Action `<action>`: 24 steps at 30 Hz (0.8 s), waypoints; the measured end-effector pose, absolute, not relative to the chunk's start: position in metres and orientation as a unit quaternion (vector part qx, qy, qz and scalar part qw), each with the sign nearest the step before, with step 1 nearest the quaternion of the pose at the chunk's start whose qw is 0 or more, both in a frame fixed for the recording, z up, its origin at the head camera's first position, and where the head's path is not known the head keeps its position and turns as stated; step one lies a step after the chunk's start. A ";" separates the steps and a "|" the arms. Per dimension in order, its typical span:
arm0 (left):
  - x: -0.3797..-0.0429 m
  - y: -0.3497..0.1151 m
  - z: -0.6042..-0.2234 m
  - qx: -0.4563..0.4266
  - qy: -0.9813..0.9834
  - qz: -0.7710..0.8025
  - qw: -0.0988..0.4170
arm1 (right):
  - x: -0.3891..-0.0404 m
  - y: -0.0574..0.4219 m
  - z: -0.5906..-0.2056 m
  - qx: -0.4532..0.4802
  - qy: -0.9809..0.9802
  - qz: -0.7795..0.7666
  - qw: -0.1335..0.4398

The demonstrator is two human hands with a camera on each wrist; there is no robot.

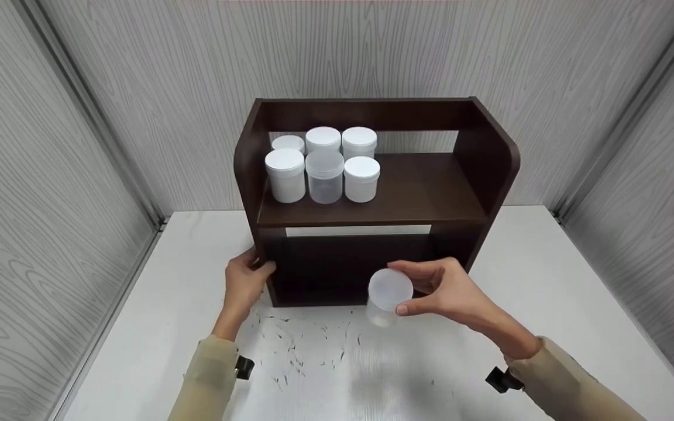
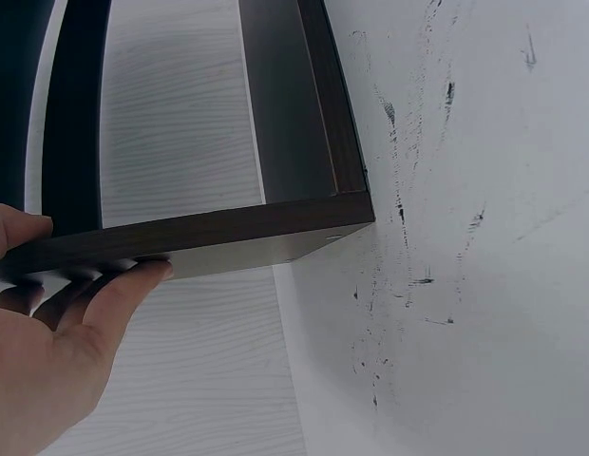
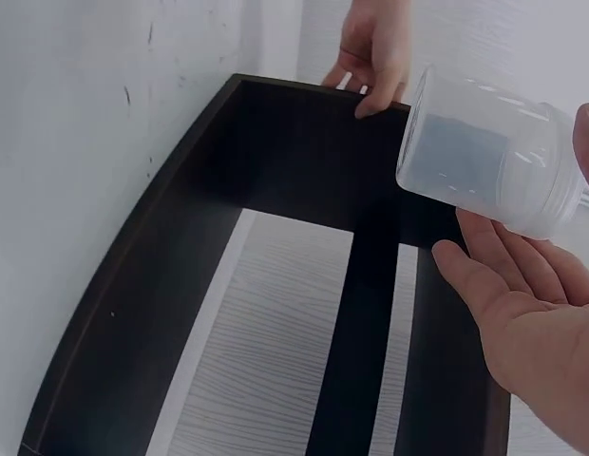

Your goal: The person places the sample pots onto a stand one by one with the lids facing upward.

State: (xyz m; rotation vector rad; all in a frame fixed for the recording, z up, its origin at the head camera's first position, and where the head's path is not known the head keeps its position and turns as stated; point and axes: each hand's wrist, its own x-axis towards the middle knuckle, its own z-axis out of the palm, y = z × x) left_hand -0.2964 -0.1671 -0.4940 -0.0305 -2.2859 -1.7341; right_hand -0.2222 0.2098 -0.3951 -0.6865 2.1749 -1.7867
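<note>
A dark brown two-tier shelf stands on the white table. My left hand grips the front edge of its left side panel, thumb inside and fingers outside, as the left wrist view also shows. In my right hand is a translucent plastic jar, pinched near its lid between thumb and fingers. It hangs upright in front of the lower tier, toward the right. Through its clear wall nothing shows inside. On the upper tier, at the left, several lidded jars stand in two rows, mostly white-topped.
The white table carries dark scuff marks in front of the shelf. Grey wood-grain panels rise behind and on both sides. The shelf's right side panel stands close to my right hand.
</note>
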 end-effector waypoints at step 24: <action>-0.296 -0.165 -0.493 -0.007 -0.793 -0.593 0.138 | -0.230 0.211 -0.339 -0.221 0.745 -0.625 0.077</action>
